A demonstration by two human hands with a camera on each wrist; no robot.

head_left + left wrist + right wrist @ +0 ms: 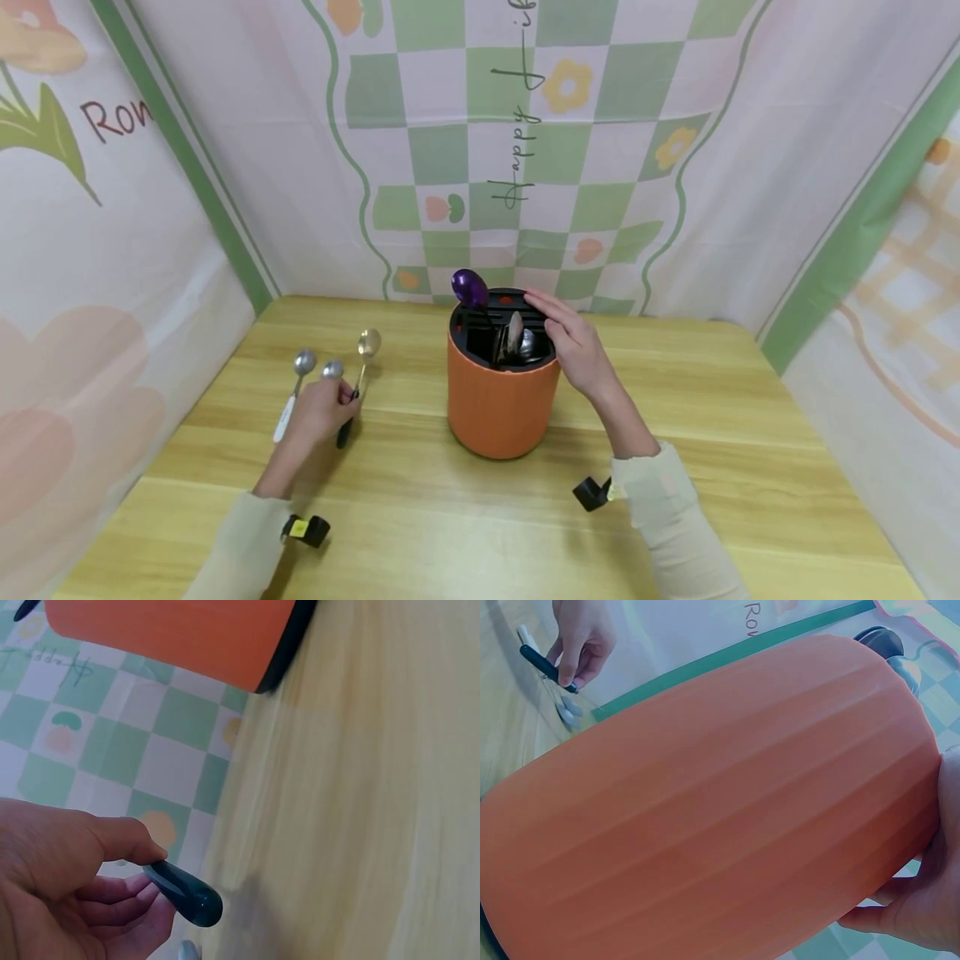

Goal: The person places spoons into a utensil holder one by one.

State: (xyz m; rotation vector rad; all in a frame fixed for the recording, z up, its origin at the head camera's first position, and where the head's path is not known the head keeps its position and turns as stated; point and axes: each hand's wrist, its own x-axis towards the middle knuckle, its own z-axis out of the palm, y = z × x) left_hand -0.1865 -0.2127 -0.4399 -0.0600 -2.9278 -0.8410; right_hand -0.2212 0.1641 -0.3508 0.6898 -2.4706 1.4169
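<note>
My left hand (318,410) pinches the dark green handle of a gold-bowled spoon (368,343) between thumb and fingers, low over the table. In the left wrist view the rounded end of that handle (196,901) sticks out past the fingertips. Just left of it lies a spoon with a white handle (286,417), and another spoon's bowl (332,369) shows above my knuckles, its handle hidden by the hand. My right hand (582,354) rests with fairly straight fingers against the right rim of an orange utensil holder (498,417).
The holder's black slotted top carries a purple spoon (470,288) leaning up and several metal utensils (527,343). A wood-grain table (450,525) lies beneath everything. Printed cloth (435,75) hangs behind the table and along both sides.
</note>
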